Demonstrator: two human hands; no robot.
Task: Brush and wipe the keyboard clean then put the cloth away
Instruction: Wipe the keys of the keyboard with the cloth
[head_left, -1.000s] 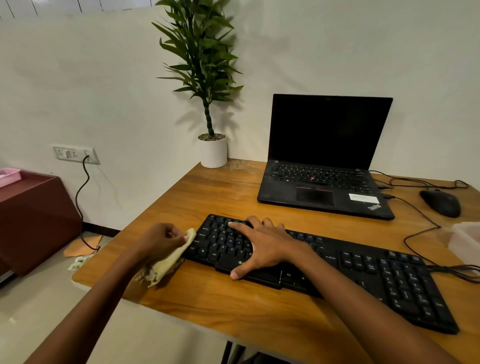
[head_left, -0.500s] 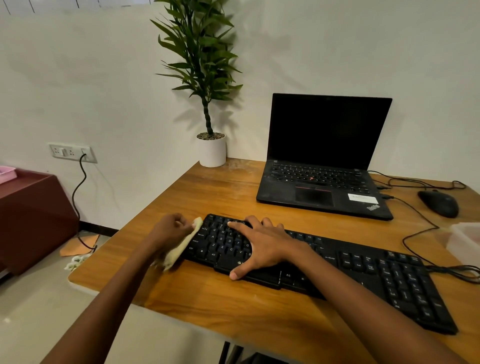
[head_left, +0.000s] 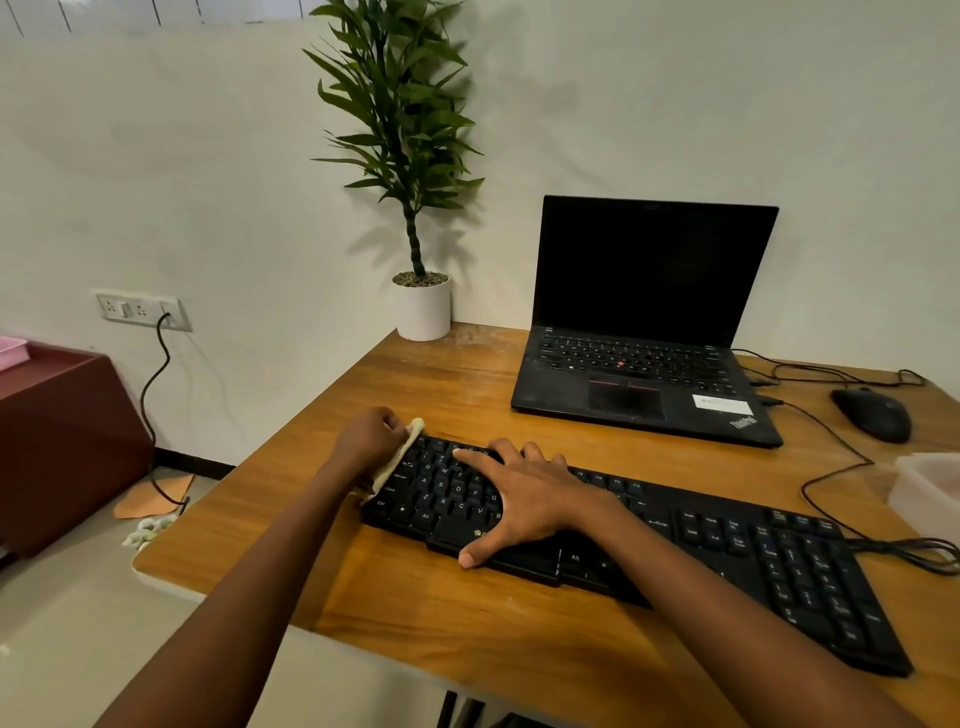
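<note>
A long black keyboard (head_left: 727, 551) lies slantwise across the front of the wooden desk (head_left: 467, 384). My left hand (head_left: 366, 441) grips a pale yellow cloth (head_left: 397, 457) and presses it against the keyboard's left end, near the far corner. My right hand (head_left: 519, 499) rests flat on the left-middle keys with fingers spread, thumb over the front edge. No brush shows in view.
An open black laptop (head_left: 644, 332) stands behind the keyboard. A potted plant (head_left: 422, 306) sits at the far left corner. A black mouse (head_left: 872, 414) and cables lie at the right, beside a translucent plastic container (head_left: 930, 488). The desk's left edge drops to the floor.
My left hand has slid the cloth along the keyboard's left end, from the near corner up toward the far corner. My right hand has stayed in place on the keys.
</note>
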